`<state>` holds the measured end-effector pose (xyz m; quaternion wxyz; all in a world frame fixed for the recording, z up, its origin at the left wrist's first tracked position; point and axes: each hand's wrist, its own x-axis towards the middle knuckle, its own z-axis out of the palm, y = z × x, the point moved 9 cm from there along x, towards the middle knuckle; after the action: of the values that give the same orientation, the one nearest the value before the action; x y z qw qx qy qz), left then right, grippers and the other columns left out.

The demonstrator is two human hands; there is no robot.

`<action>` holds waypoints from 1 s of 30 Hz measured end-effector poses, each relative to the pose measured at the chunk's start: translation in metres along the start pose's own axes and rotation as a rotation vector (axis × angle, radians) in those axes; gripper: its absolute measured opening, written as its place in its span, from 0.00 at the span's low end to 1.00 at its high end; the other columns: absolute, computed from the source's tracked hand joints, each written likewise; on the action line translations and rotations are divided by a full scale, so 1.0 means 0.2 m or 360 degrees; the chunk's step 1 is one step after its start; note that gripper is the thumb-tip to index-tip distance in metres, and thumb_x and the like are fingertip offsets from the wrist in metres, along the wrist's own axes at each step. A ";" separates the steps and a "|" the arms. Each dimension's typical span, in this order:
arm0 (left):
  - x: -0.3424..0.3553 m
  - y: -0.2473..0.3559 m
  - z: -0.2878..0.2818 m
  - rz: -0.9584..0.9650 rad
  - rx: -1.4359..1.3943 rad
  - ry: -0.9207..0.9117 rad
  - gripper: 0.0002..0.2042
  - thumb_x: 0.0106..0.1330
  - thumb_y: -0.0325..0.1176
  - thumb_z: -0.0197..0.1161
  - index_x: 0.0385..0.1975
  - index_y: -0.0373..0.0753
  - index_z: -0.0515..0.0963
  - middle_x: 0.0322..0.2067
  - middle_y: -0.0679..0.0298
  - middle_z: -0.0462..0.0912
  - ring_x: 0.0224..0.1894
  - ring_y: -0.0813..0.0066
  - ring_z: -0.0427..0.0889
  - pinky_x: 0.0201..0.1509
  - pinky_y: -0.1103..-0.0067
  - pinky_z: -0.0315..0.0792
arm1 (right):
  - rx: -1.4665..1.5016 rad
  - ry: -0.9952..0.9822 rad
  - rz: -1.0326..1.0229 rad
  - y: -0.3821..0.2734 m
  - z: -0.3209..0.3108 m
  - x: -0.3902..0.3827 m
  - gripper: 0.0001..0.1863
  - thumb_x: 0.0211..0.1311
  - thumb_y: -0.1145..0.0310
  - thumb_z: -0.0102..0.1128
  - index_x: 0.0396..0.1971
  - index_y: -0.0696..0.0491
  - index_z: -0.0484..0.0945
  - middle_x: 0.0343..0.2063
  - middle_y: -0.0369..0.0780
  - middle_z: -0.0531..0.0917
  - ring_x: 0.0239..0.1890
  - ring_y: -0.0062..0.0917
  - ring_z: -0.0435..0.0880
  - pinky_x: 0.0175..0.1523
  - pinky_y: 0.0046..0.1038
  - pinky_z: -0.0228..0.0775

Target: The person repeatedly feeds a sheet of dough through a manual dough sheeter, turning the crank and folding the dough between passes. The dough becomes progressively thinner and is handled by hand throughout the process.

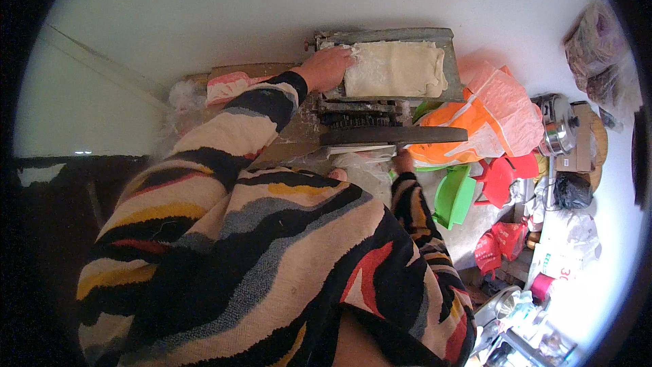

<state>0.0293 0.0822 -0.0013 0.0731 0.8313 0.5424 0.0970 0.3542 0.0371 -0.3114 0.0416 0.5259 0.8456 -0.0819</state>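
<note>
Through the head view I'm seeing the left hand resting with its fingertips at the left end of a pale dough sheet; the fingers are bunching together, but I cannot tell whether they are pinching the edge or just pressing on it. The right hand is sitting lower, against the near side of a dark wheel; its fingers are mostly hiding, so I cannot tell how tightly they are closing or whether they are holding a handle.

The sheet is lying flat on the sloping metal tray above the wheel and a toothed gear. I'm judging it soft and limp, fairly light, inclined to stretch or tear if pulled from one corner. Its left end is looking floury, so it should be sliding rather than sticking there. I'd be favouring a broad hold, with flat fingers spreading along a whole short edge and the palm supporting underneath.

Farther out, an orange-and-white bag is slumping right of the machine, and a green stool and a red stool are standing below it.
</note>
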 end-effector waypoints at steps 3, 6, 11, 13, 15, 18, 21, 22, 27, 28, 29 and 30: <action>0.00 0.00 -0.01 0.0002 -0.0043 0.0001 0.20 0.56 0.22 0.49 0.51 0.37 0.71 0.44 0.54 0.73 0.50 0.54 0.70 0.57 0.65 0.66 | 0.0769 -0.0309 0.0120 -0.40 0.21 0.00 0.23 0.47 0.64 0.60 0.46 0.55 0.73 0.37 0.47 0.78 0.41 0.38 0.76 0.45 0.41 0.67; 0.01 0.00 0.02 0.0010 0.0036 -0.0123 0.20 0.56 0.22 0.49 0.51 0.37 0.71 0.47 0.53 0.73 0.53 0.54 0.69 0.58 0.65 0.65 | 0.0896 -0.0228 -0.0383 -0.95 -0.12 -0.08 0.24 0.49 0.59 0.61 0.42 0.60 0.71 0.32 0.48 0.76 0.31 0.36 0.78 0.34 0.34 0.69; -0.02 0.02 -0.04 0.0147 -0.0032 0.0267 0.18 0.52 0.25 0.54 0.46 0.36 0.73 0.43 0.53 0.74 0.50 0.55 0.71 0.54 0.66 0.67 | 0.1714 -0.1110 0.0408 -1.29 -0.67 -0.25 0.20 0.54 0.64 0.62 0.43 0.58 0.70 0.38 0.43 0.77 0.27 0.24 0.75 0.30 0.24 0.70; -0.02 0.03 -0.06 0.0204 -0.0063 0.0398 0.17 0.50 0.26 0.55 0.42 0.35 0.74 0.39 0.54 0.75 0.46 0.55 0.72 0.51 0.66 0.68 | 0.1944 -0.1088 0.0316 -1.38 -0.94 -0.28 0.16 0.55 0.66 0.62 0.39 0.56 0.69 0.30 0.39 0.78 0.21 0.19 0.72 0.25 0.22 0.67; -0.02 0.01 -0.05 0.0159 -0.0085 0.0366 0.17 0.50 0.25 0.55 0.42 0.35 0.74 0.39 0.54 0.75 0.47 0.55 0.72 0.51 0.66 0.68 | 0.2212 -0.0983 0.0355 -1.42 -1.14 -0.32 0.13 0.56 0.67 0.61 0.37 0.54 0.69 0.19 0.33 0.73 0.17 0.16 0.69 0.21 0.20 0.63; -0.01 0.02 -0.04 0.0131 -0.0107 0.0268 0.16 0.50 0.24 0.54 0.41 0.35 0.74 0.39 0.54 0.75 0.47 0.55 0.72 0.50 0.66 0.68 | 0.2566 -0.0825 0.0509 -1.31 -1.40 -0.41 0.13 0.56 0.67 0.61 0.37 0.54 0.69 0.17 0.32 0.71 0.16 0.15 0.68 0.20 0.18 0.60; 0.00 0.01 -0.02 0.0029 -0.0136 0.0007 0.20 0.55 0.22 0.50 0.50 0.35 0.71 0.50 0.51 0.71 0.56 0.52 0.68 0.60 0.65 0.64 | 0.2651 -0.0604 0.0542 -1.12 -1.64 -0.45 0.13 0.55 0.68 0.61 0.36 0.55 0.69 0.16 0.31 0.69 0.14 0.15 0.68 0.19 0.17 0.59; 0.00 0.02 -0.03 0.0012 -0.0134 -0.0030 0.20 0.55 0.22 0.50 0.50 0.34 0.71 0.50 0.50 0.71 0.56 0.52 0.68 0.60 0.65 0.64 | 0.2549 -0.0536 0.0544 -1.04 -1.71 -0.46 0.13 0.54 0.68 0.62 0.36 0.55 0.70 0.16 0.31 0.69 0.14 0.15 0.68 0.18 0.17 0.59; -0.01 0.03 -0.04 -0.0003 -0.0082 -0.0181 0.21 0.54 0.22 0.51 0.51 0.34 0.70 0.51 0.48 0.71 0.57 0.51 0.67 0.62 0.65 0.62 | 0.2232 -0.0213 0.0621 -0.57 -1.88 -0.45 0.14 0.51 0.70 0.62 0.37 0.57 0.73 0.15 0.30 0.68 0.11 0.14 0.66 0.15 0.17 0.54; -0.01 0.03 -0.05 -0.0002 -0.0077 -0.0164 0.21 0.54 0.22 0.51 0.51 0.34 0.70 0.51 0.48 0.70 0.57 0.51 0.67 0.62 0.65 0.61 | 0.2242 -0.0155 0.0640 -0.46 -1.88 -0.44 0.14 0.51 0.71 0.62 0.37 0.57 0.73 0.15 0.30 0.68 0.11 0.14 0.66 0.15 0.17 0.54; -0.01 0.03 -0.05 0.0000 -0.0073 -0.0148 0.21 0.54 0.22 0.52 0.51 0.34 0.70 0.52 0.48 0.70 0.57 0.51 0.67 0.62 0.65 0.61 | 0.2253 -0.0109 0.0693 -0.34 -1.85 -0.44 0.14 0.50 0.71 0.63 0.37 0.57 0.73 0.15 0.30 0.68 0.11 0.14 0.65 0.15 0.17 0.54; -0.01 0.03 -0.05 -0.0001 -0.0073 -0.0149 0.21 0.54 0.22 0.52 0.52 0.34 0.70 0.53 0.48 0.70 0.58 0.51 0.66 0.62 0.65 0.61 | 0.2170 -0.0060 0.0734 -0.22 -1.81 -0.43 0.14 0.51 0.71 0.62 0.37 0.57 0.72 0.15 0.30 0.69 0.10 0.14 0.65 0.14 0.16 0.52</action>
<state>0.0317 0.0784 0.0088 0.1176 0.8328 0.5363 0.0704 0.3591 0.0076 0.0632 -0.2651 0.5985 0.4729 -0.5898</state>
